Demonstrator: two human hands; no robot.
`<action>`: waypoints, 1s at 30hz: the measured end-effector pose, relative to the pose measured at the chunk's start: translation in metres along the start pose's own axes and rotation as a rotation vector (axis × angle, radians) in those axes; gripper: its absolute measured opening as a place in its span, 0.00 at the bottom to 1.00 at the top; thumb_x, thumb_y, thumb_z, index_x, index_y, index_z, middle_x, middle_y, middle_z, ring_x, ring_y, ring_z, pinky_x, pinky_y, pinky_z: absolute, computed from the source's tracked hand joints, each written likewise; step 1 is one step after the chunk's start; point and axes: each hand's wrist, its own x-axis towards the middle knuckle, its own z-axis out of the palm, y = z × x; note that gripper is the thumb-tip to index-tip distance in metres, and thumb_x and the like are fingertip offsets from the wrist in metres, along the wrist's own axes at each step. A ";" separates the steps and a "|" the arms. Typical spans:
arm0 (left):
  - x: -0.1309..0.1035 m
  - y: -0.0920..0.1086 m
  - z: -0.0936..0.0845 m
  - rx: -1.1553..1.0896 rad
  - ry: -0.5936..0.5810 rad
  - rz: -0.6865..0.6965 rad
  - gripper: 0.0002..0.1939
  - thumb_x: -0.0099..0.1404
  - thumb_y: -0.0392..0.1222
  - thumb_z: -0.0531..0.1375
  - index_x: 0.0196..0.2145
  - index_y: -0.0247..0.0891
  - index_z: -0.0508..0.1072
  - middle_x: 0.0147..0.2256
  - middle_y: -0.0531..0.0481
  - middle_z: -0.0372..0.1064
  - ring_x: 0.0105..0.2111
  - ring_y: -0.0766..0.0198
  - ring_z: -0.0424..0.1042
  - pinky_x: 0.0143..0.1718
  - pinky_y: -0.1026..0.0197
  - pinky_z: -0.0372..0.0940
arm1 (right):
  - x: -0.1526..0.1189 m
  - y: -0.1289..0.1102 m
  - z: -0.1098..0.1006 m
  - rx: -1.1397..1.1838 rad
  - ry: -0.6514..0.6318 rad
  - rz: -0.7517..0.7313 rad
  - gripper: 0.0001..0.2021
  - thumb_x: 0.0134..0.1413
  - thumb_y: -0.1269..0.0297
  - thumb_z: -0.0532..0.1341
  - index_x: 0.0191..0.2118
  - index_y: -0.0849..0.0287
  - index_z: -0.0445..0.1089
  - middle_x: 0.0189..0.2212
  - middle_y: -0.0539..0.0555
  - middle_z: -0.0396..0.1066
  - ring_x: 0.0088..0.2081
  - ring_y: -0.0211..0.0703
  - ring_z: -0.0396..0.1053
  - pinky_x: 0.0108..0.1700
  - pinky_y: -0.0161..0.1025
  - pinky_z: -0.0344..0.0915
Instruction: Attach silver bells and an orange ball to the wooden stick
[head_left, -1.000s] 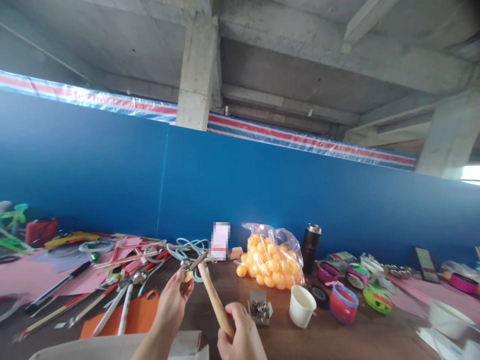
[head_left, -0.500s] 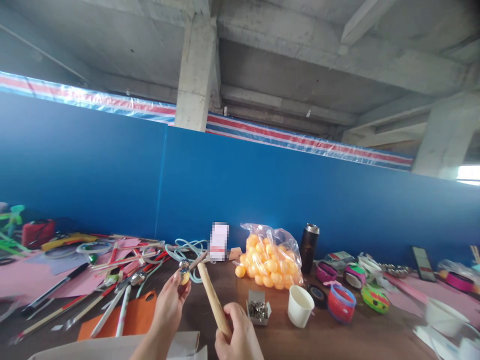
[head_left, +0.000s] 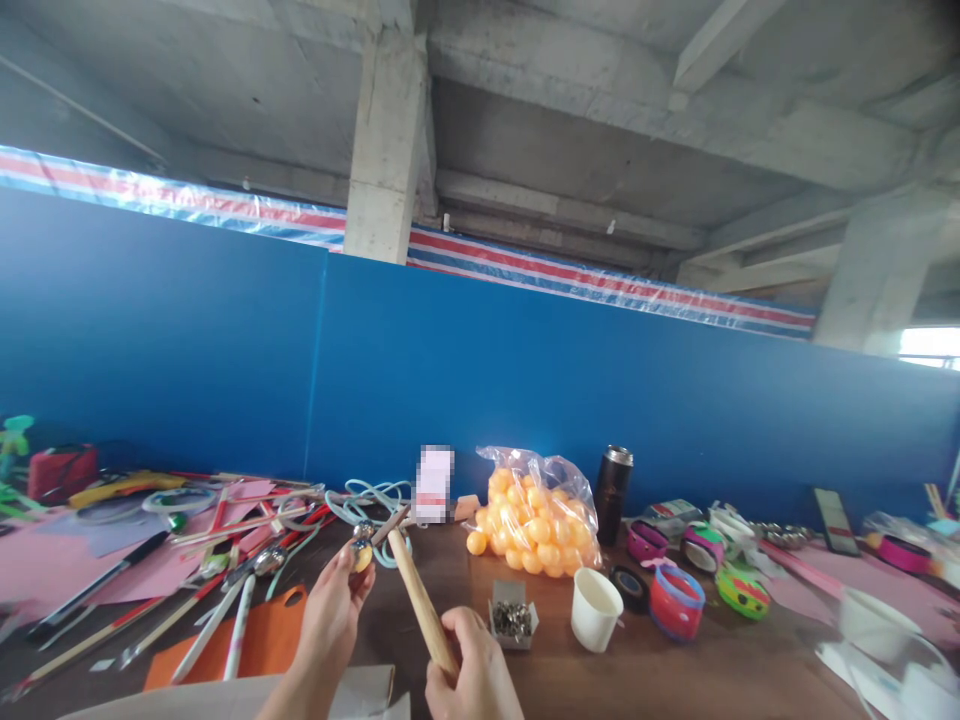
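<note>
My left hand (head_left: 335,605) has its fingers closed on a small shiny bell (head_left: 362,553), silvery above and golden below. A second shape, a brown stick (head_left: 391,524), extends up and right just behind the bell; whether it joins the bell is unclear. My right hand (head_left: 472,660) is wrapped round the lower end of a light wooden stick (head_left: 422,602), which leans up and left, its top end close to the bell. Right of this hand sits a small open box of metal pieces (head_left: 513,618).
A plastic bag of orange balls (head_left: 536,525), a white cup (head_left: 596,610), a black bottle (head_left: 613,495) and coloured rolls (head_left: 676,600) stand right of centre. Sticks, pink paper and an orange sheet (head_left: 251,640) cover the left. A cardboard edge (head_left: 360,690) lies in front.
The whole view has shifted slightly, so things appear a little further left. My left hand with the bell has tilted or lowered slightly; both hands keep their hold.
</note>
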 end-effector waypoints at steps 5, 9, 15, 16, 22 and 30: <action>0.000 0.000 -0.001 0.008 -0.019 0.013 0.04 0.61 0.35 0.55 0.33 0.34 0.70 0.29 0.49 0.69 0.24 0.70 0.70 0.27 0.66 0.67 | 0.000 0.002 0.002 -0.019 -0.015 -0.004 0.17 0.28 0.81 0.51 0.29 0.57 0.60 0.25 0.48 0.62 0.28 0.40 0.65 0.31 0.33 0.60; 0.002 0.000 -0.001 0.001 0.011 0.018 0.04 0.61 0.35 0.55 0.32 0.35 0.70 0.29 0.49 0.69 0.24 0.70 0.70 0.27 0.66 0.67 | 0.000 0.002 0.001 -0.012 0.009 -0.020 0.17 0.28 0.81 0.51 0.29 0.57 0.60 0.25 0.48 0.63 0.28 0.40 0.65 0.31 0.32 0.60; 0.001 0.000 0.000 0.020 0.008 -0.003 0.03 0.60 0.35 0.56 0.30 0.35 0.69 0.28 0.49 0.68 0.23 0.70 0.69 0.27 0.65 0.67 | 0.000 -0.001 -0.002 -0.030 -0.031 -0.029 0.17 0.28 0.81 0.51 0.30 0.57 0.61 0.26 0.48 0.64 0.28 0.39 0.66 0.33 0.32 0.61; 0.001 0.000 0.000 0.011 0.009 -0.003 0.03 0.60 0.35 0.56 0.30 0.35 0.70 0.28 0.49 0.69 0.24 0.70 0.70 0.27 0.66 0.67 | 0.000 -0.001 -0.003 -0.031 -0.031 -0.027 0.17 0.29 0.81 0.51 0.30 0.57 0.61 0.26 0.48 0.64 0.28 0.39 0.66 0.32 0.32 0.61; 0.002 0.002 0.001 -0.064 0.007 -0.025 0.04 0.61 0.35 0.55 0.29 0.35 0.69 0.27 0.49 0.69 0.24 0.70 0.69 0.26 0.66 0.67 | 0.002 0.001 -0.003 -0.021 0.075 -0.009 0.15 0.30 0.80 0.51 0.30 0.57 0.61 0.24 0.48 0.63 0.27 0.39 0.64 0.29 0.31 0.60; -0.001 0.002 0.001 -0.019 -0.060 -0.010 0.05 0.60 0.35 0.55 0.34 0.35 0.71 0.26 0.50 0.69 0.23 0.70 0.69 0.26 0.66 0.66 | 0.003 -0.009 -0.010 -0.025 -0.042 -0.035 0.16 0.31 0.80 0.51 0.30 0.57 0.62 0.26 0.49 0.64 0.29 0.40 0.66 0.32 0.32 0.62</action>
